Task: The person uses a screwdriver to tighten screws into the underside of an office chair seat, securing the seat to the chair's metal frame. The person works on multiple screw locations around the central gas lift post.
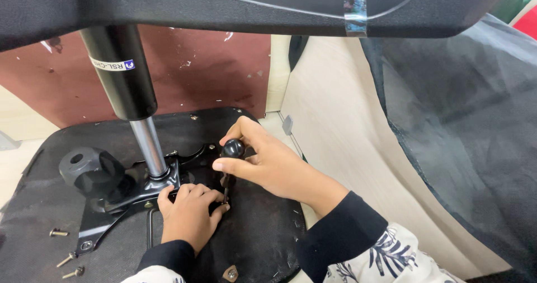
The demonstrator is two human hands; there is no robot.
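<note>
An upturned black chair seat (263, 232) lies in front of me with a black metal mounting plate (98, 227) fixed on it. From the plate rises a gas lift cylinder (120, 76) with a chrome rod. My right hand (268, 160) grips the black handle of a screwdriver (231, 149), held upright with its tip down at the plate's right edge. My left hand (187, 213) rests flat on the plate right beside the screwdriver's tip, fingers curled over the edge. A round black adjustment knob (89, 171) sits at the plate's left.
Three loose screws (67, 255) lie on the seat at the lower left. A black fabric panel (251, 6) spans overhead. A reddish-brown board (207, 70) stands behind. A pale wooden board (347, 143) and dark sheeting (464, 126) are on the right.
</note>
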